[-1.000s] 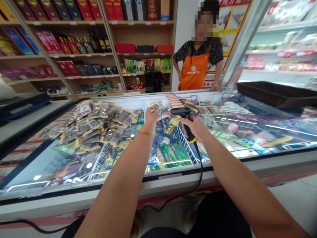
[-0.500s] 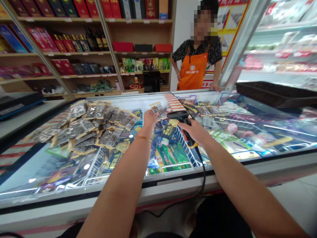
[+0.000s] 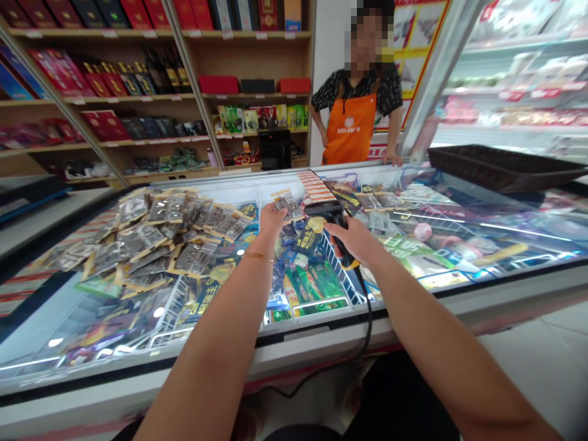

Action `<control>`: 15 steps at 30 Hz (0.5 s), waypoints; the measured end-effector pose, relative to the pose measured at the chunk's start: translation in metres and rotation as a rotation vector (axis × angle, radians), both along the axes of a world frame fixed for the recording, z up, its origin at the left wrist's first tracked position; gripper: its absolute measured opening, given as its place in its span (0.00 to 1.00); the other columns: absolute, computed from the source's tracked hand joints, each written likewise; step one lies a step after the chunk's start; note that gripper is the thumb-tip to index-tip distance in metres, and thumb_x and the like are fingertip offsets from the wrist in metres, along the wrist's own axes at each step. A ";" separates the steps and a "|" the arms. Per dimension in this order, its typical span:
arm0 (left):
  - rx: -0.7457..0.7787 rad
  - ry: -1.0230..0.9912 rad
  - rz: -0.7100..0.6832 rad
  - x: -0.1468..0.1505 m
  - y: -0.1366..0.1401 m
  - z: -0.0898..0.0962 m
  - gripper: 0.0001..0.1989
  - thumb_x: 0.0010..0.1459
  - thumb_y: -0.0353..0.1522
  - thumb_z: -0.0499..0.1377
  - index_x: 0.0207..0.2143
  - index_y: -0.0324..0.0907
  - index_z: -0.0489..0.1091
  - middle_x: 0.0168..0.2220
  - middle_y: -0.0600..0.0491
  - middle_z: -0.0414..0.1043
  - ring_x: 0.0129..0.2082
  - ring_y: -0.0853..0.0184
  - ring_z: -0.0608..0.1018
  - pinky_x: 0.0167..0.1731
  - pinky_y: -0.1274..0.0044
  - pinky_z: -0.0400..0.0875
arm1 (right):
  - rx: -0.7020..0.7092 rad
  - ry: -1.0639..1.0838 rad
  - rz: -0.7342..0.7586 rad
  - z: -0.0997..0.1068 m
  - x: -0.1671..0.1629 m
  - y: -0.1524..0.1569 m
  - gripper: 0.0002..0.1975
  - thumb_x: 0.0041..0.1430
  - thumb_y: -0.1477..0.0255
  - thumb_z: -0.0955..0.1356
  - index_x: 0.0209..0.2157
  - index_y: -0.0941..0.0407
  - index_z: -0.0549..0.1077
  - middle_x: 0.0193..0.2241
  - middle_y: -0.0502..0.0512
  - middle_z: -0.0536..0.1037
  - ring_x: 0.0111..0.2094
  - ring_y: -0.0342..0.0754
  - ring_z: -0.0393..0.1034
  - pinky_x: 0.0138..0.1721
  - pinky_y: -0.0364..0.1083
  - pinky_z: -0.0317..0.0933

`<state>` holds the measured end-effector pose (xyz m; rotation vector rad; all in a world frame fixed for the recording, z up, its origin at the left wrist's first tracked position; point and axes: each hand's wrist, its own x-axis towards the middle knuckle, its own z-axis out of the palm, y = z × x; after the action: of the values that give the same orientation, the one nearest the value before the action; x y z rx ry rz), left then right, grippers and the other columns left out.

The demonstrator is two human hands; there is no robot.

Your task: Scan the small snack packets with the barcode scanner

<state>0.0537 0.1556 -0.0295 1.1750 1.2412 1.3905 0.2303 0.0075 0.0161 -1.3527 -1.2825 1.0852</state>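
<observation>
My left hand [image 3: 272, 219] pinches the near left edge of a small flat snack packet [image 3: 289, 206] with a tan border and a clear, dark-filled middle. In my right hand [image 3: 353, 239] is a black and yellow barcode scanner [image 3: 340, 223], fingers wrapped round its handle, its head pointing left toward the packet. A black cable [image 3: 369, 312] hangs from the scanner over the freezer's front edge. Left of my hands, a heap of similar packets [image 3: 151, 236] lies on the glass lid.
Below the hands, the chest freezer [image 3: 294, 335] holds green and blue bagged goods in wire baskets. A dark tray [image 3: 500, 171] sits at the right. Behind the freezer stands a person in an orange apron [image 3: 349, 128], one hand on its edge. Shelves [image 3: 250, 95] hold boxes and bottles.
The view has shifted slightly, so everything sits a little further left. Both hands keep their holds on the packet and scanner; the scanner stays close beside the packet.
</observation>
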 end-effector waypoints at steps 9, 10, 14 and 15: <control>-0.131 0.161 -0.095 0.071 0.011 0.020 0.11 0.48 0.21 0.63 0.36 0.38 0.71 0.33 0.48 0.77 0.32 0.64 0.81 0.34 0.73 0.76 | -0.009 0.024 -0.137 0.027 0.069 0.007 0.12 0.57 0.67 0.72 0.28 0.55 0.65 0.17 0.48 0.70 0.12 0.42 0.64 0.13 0.41 0.58; -0.123 0.177 -0.108 0.087 0.014 0.020 0.13 0.48 0.21 0.63 0.38 0.39 0.70 0.33 0.49 0.76 0.32 0.64 0.81 0.34 0.74 0.76 | -0.006 0.030 -0.175 0.027 0.083 0.009 0.12 0.57 0.67 0.72 0.28 0.55 0.65 0.18 0.48 0.71 0.12 0.42 0.64 0.13 0.41 0.57; -0.013 0.306 -0.070 0.148 0.032 0.012 0.24 0.44 0.20 0.65 0.45 0.41 0.67 0.32 0.50 0.75 0.37 0.59 0.80 0.37 0.69 0.76 | 0.007 0.099 -0.316 0.020 0.132 0.013 0.11 0.57 0.67 0.71 0.29 0.55 0.65 0.18 0.49 0.71 0.12 0.43 0.64 0.12 0.42 0.56; 0.026 0.318 -0.074 0.160 0.037 0.009 0.24 0.43 0.20 0.64 0.45 0.41 0.67 0.31 0.50 0.74 0.38 0.57 0.80 0.38 0.66 0.75 | 0.015 0.124 -0.341 0.017 0.139 0.013 0.10 0.57 0.68 0.70 0.29 0.55 0.65 0.18 0.49 0.71 0.12 0.43 0.64 0.12 0.42 0.55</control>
<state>0.2142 0.1925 -0.0207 1.4877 1.3843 1.1993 0.3693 0.0205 0.0330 -1.4073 -0.9268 0.9040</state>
